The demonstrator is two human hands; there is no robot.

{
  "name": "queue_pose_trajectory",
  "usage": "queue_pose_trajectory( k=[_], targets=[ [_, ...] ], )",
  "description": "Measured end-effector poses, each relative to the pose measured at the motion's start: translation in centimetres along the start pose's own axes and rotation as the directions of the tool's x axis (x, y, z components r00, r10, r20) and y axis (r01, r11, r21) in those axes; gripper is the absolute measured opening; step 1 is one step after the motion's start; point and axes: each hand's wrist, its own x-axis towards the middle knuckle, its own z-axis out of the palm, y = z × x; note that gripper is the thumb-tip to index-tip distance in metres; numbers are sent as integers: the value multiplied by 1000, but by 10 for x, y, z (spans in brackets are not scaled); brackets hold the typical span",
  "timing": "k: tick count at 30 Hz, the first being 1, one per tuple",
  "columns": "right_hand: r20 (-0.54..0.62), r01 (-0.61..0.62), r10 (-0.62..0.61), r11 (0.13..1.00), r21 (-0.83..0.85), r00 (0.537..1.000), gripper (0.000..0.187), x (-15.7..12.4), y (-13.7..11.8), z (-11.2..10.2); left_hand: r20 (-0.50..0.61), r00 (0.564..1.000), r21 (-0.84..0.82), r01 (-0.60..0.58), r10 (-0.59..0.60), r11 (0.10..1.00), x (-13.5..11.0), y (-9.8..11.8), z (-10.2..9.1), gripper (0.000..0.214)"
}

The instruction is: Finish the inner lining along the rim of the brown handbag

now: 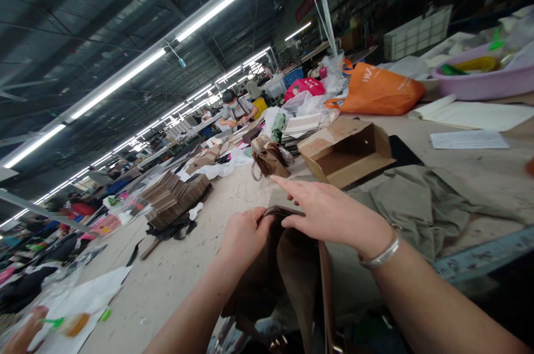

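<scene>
The brown bag (294, 270) is held on the near side of the box (354, 153), a bit to its left, close by the edge of the table (146, 276). A good part of it looks done: a bag shape has been made, and a strap (327, 287) and some shiny metal bits (339, 349) can be seen low down, well on the near side of the box. The top edge seems to be the part worked on — it is pinched up and is not left to hang. What is left to be done cannot be told, as the lower parts are dark and partly hidden by the arms. A small bag (271, 158) is set just left of the box.

By the left hand (246, 234), the top edge is pinched between thumb and fingers. The right hand (323, 209) is held over that edge, with its fingers stretched straight out toward the left side of the box — nothing seems to be gripped by it. Its thumb is held apart, near the edge; whether the bag is touched by it cannot be told. Both arms are stretched forward, toward the box.
</scene>
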Motion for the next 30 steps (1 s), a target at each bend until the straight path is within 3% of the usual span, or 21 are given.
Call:
queue_pose_trajectory(
  k=[5, 20, 25, 30],
  targets=[
    [-12, -73, 72, 997, -40, 997, 76, -2, 11, -12, -20, 1000, 39, -6, 6, 999, 2, -2, 4, 34],
    [23, -66, 66, 998, -23, 998, 67, -9, 14, -13, -46, 999, 141, 17, -11, 990, 3, 1, 4, 38],
    [15, -45, 45, 999, -20, 999, 64, -10, 16, -13, -35, 998, 102, -40, 44, 994, 2, 0, 0, 23],
    [-3, -17, 17, 1000, -14, 1000, 59, -11, 14, -12, -32, 995, 199, -91, 99, 976, 4, 0, 1, 28]
  ],
)
